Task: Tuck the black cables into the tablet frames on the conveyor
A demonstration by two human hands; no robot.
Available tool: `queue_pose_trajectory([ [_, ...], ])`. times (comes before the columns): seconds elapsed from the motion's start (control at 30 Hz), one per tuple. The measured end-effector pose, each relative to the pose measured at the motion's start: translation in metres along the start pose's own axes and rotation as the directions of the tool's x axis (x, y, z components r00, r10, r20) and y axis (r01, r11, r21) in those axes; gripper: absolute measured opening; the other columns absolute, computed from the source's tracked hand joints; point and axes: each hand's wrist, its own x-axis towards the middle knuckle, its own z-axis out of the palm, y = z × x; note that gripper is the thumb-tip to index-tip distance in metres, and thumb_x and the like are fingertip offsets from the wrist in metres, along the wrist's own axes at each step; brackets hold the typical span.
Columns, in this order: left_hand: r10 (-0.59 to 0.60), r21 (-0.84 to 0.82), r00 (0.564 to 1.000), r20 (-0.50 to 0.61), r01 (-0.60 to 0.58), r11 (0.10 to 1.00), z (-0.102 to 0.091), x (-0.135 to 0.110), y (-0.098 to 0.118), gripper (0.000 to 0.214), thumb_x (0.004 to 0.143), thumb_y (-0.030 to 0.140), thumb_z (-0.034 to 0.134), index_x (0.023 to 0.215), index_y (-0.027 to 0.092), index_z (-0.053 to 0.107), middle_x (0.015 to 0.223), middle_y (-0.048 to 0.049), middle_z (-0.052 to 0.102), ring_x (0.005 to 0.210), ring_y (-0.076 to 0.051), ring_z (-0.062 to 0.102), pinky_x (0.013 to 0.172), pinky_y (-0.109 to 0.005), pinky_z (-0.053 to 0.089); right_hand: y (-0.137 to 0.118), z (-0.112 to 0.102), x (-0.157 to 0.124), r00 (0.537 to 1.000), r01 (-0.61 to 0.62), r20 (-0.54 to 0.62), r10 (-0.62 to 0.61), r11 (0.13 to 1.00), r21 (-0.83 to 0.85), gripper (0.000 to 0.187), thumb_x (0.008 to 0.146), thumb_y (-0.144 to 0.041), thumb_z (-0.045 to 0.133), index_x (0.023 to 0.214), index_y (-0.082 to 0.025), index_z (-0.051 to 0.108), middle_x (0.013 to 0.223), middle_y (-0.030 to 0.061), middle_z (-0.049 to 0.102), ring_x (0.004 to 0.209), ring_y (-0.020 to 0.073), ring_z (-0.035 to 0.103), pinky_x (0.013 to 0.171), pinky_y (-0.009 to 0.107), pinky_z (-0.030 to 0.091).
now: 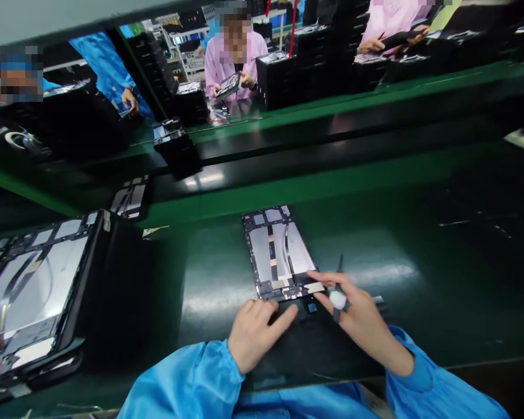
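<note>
An opened tablet lies face down on the green bench, showing silver battery panels, dark flat cables and a circuit strip along its near end. My left hand rests at its near left edge, fingers bent and thumb stretched apart, gripping nothing visible. At the near right corner is my right hand, with index finger and thumb on either side of that corner. A slim dark tool with a white rounded end is tucked in the same hand; its exact kind is unclear. A small blue-ended tab sticks out beneath the corner.
On the left stands a tall stack of similar opened tablets in black trays. Another tablet lies behind it. A black tray stack stands near the raised ledge. Across it, co-workers in pink and blue handle devices.
</note>
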Motion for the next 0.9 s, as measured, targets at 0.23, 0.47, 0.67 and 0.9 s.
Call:
queue_pose_trajectory([
  [0.23,-0.294,-0.496,0.956,0.006,0.258,0.829,0.006,0.011,-0.004,0.013,0.097,0.022,0.055,0.093,0.019,0.067,0.085,-0.0019,0.069,0.074,-0.012,0.062,0.070,-0.023,0.049,-0.026,0.036,0.025,0.945,0.147,0.279,-0.171,0.984,0.103,0.033,0.088,-0.003,0.048,0.109,-0.024,0.063,0.104,0.0056,0.069,0.099,0.0241,0.065,0.084,0.037,0.053],
  [0.47,-0.484,-0.533,0.866,0.125,0.470,0.703,0.000,0.005,-0.014,0.017,0.092,0.031,0.063,0.104,0.021,0.067,0.085,-0.0015,0.067,0.069,-0.013,0.058,0.066,-0.024,0.048,-0.023,0.052,0.033,0.971,0.109,0.198,-0.136,0.984,0.140,0.010,0.090,-0.015,0.058,0.094,-0.023,0.061,0.087,0.0029,0.069,0.079,0.0222,0.066,0.071,0.033,0.051],
  [0.67,-0.421,-0.467,0.894,0.156,0.442,0.766,-0.002,0.005,-0.019,0.019,0.097,0.032,0.055,0.090,0.023,0.069,0.085,-0.0026,0.067,0.081,-0.017,0.063,0.072,-0.026,0.050,-0.027,0.048,0.035,0.966,0.089,0.228,-0.119,0.987,0.137,0.019,0.083,-0.008,0.065,0.094,-0.024,0.061,0.083,0.0000,0.071,0.083,0.0221,0.066,0.077,0.032,0.048],
  [0.9,-0.282,-0.243,0.955,0.096,0.297,0.923,0.004,0.002,-0.026,0.029,0.100,0.035,0.041,0.088,0.025,0.066,0.086,-0.0029,0.065,0.071,-0.016,0.067,0.057,-0.024,0.054,-0.025,0.054,0.038,0.950,0.218,0.218,-0.223,0.975,0.046,0.036,0.074,0.001,0.063,0.102,-0.022,0.060,0.088,-0.0011,0.072,0.087,0.0207,0.065,0.085,0.031,0.044],
])
